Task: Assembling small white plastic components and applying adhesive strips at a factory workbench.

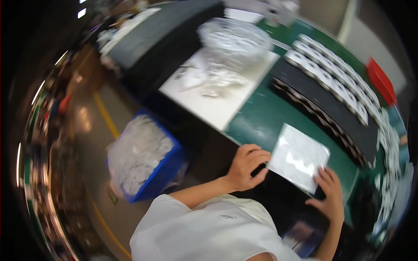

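A glossy white square packet (299,155), which looks like a flat plastic bag, lies at the near edge of the green tabletop (252,115). My left hand (249,168) is beside its left corner, fingertips at the edge. The fingers are half bent and the thumb stands apart from them. At the packet's right edge is my right hand (329,193), fingers stretched along the border and thumb spread away. Neither hand is closed round the packet. What the packet contains cannot be made out.
Ahead, a clear plastic bag of small pale parts (230,43) sits on a white board (217,111). A black tray (322,89) with rows of white round parts (324,78) stands right. A blue bin (167,161) holds a bag of white pieces, left. A red tray (381,80) is far right.
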A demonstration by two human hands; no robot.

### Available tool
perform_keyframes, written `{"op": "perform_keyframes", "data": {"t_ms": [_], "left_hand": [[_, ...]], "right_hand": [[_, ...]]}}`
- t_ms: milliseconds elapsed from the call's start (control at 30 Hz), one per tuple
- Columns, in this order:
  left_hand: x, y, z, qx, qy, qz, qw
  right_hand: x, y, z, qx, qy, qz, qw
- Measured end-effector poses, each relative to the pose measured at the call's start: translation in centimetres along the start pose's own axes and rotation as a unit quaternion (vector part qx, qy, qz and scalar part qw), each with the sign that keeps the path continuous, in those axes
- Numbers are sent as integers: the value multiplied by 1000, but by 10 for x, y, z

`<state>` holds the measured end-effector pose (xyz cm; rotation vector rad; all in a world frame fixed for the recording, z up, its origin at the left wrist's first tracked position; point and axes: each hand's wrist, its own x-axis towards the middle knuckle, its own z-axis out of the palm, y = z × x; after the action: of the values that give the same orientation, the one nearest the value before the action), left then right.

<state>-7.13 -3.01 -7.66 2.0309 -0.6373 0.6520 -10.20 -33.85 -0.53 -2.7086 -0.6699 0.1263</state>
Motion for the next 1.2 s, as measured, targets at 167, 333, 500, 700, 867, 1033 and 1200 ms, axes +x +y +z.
{"op": "perform_keyframes", "data": {"t_ms": [167,333,500,700,867,1033,1200], "left_hand": [[-16,13,-2,-132,46,-99,985],[-27,36,-6,-294,-89,-304,902],[5,44,-5,-528,-94,-406,740],[46,22,-30,-525,-165,-472,689],[58,-11,-46,-425,-257,-422,758],[113,-51,-74,-210,-383,-342,832],[147,-51,-63,93,-377,-195,901]], "right_hand": [[-20,-19,13,-39,109,-89,989],[3,-31,11,-14,202,-135,970],[32,-76,1,96,243,-131,956],[49,-95,-7,297,188,-17,936],[62,-73,-38,505,181,157,829],[75,-27,-67,617,234,186,728],[63,25,-34,551,193,236,777]]}}
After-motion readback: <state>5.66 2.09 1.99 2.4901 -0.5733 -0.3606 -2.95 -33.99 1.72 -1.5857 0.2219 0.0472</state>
